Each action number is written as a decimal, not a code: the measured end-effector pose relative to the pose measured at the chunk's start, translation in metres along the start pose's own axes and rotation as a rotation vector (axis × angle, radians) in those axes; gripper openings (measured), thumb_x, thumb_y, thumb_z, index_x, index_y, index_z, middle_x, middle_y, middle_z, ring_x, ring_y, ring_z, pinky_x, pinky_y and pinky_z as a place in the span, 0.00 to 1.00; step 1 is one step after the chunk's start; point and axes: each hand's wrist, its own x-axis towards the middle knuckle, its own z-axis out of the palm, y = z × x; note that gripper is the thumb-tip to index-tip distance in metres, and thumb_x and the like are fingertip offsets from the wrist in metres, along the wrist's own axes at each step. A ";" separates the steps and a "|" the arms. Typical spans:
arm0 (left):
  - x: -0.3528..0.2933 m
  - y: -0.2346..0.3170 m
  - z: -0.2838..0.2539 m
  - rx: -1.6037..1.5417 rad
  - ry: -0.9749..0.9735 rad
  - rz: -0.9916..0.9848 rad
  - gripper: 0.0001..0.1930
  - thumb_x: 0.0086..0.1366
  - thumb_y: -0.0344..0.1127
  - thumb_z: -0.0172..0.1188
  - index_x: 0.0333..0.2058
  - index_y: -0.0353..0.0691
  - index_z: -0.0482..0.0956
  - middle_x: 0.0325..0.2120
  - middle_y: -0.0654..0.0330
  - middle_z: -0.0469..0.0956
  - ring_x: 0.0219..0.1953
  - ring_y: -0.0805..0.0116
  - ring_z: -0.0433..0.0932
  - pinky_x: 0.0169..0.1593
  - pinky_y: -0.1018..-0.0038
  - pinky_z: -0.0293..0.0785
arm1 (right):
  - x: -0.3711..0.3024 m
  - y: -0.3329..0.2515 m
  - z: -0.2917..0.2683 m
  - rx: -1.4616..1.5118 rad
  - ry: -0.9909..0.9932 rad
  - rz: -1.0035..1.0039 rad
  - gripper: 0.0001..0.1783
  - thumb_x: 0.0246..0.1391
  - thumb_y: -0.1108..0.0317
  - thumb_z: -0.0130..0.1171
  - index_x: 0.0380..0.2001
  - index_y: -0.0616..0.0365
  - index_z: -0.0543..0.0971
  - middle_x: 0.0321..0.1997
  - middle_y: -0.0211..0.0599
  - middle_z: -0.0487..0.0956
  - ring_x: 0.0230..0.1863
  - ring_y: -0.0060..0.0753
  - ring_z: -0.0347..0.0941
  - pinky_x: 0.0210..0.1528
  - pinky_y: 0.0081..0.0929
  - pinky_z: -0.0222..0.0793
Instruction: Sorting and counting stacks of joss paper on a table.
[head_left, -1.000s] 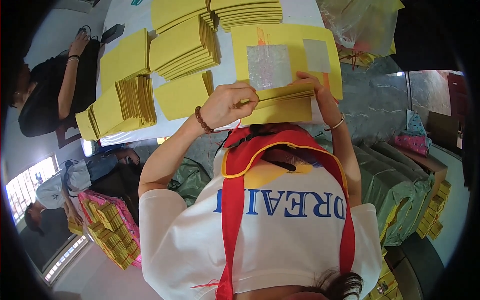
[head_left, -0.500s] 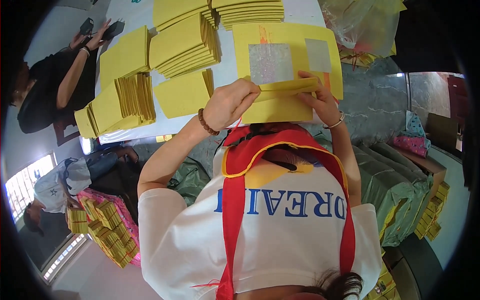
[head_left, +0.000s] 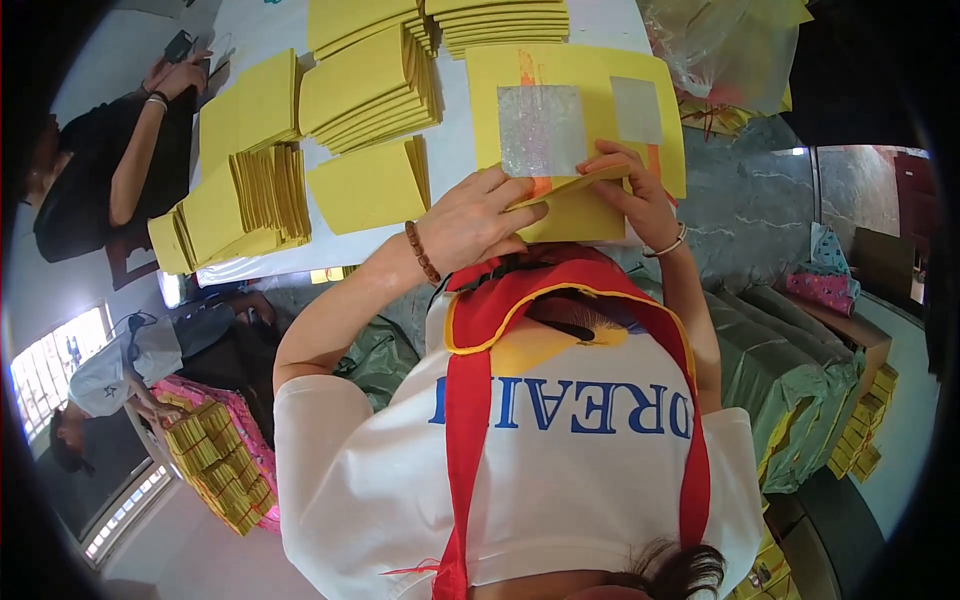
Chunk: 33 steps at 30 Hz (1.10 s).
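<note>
My left hand (head_left: pixel 478 222) has its fingers about the left end of a folded yellow paper sheet (head_left: pixel 585 222), its thumb side low near the table's front edge. At the other end, my right hand (head_left: pixel 638 197) pinches the raised fold between thumb and fingers. Just beyond both hands, a large yellow paper sheet (head_left: pixel 630 165) lies flat, bearing a bigger silver patch (head_left: pixel 540 125), a smaller silver patch (head_left: pixel 636 110) and orange streaks. My fingers hide part of the fold. To the left lies a small pile of folded yellow sheets (head_left: pixel 370 190).
Several stacks of folded yellow paper (head_left: pixel 365 90) cover the left and back of the white table (head_left: pixel 455 110). A clear plastic bag (head_left: pixel 730 50) sits at the back right. Green wrapped bundles (head_left: pixel 780 370) stand at lower right. Two people work to the left, one beside yellow bundles (head_left: pixel 215 460).
My left hand has loosened from a fist and spread along the fold, whose left end has dropped. My right hand stays at its end. The person at lower left has reached over the bundles.
</note>
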 end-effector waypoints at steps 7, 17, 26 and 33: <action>-0.002 -0.011 0.000 -0.003 -0.022 0.052 0.11 0.55 0.34 0.59 0.37 0.39 0.73 0.45 0.57 0.72 0.42 0.58 0.71 0.45 0.68 0.70 | 0.000 0.002 -0.002 -0.004 -0.009 0.000 0.12 0.53 0.72 0.57 0.42 0.55 0.77 0.47 0.27 0.77 0.63 0.34 0.56 0.62 0.30 0.54; -0.006 -0.015 -0.001 -0.437 0.216 -0.248 0.05 0.61 0.27 0.51 0.36 0.35 0.69 0.44 0.50 0.71 0.29 0.51 0.75 0.32 0.66 0.75 | -0.008 0.015 -0.001 0.250 0.109 0.103 0.16 0.52 0.67 0.59 0.44 0.58 0.76 0.57 0.35 0.68 0.60 0.32 0.59 0.61 0.29 0.54; -0.003 0.008 -0.003 -0.086 0.082 -0.002 0.18 0.53 0.31 0.61 0.45 0.42 0.73 0.51 0.54 0.68 0.42 0.58 0.72 0.43 0.65 0.70 | -0.003 0.006 -0.002 0.056 0.019 0.077 0.13 0.53 0.71 0.53 0.43 0.58 0.76 0.48 0.34 0.76 0.64 0.33 0.54 0.63 0.33 0.52; -0.003 0.002 0.000 0.010 0.008 -0.006 0.21 0.49 0.39 0.64 0.44 0.43 0.74 0.52 0.57 0.68 0.45 0.58 0.70 0.46 0.67 0.68 | -0.003 0.007 -0.002 0.068 0.011 0.070 0.13 0.53 0.72 0.53 0.44 0.57 0.76 0.46 0.31 0.78 0.65 0.34 0.53 0.64 0.34 0.51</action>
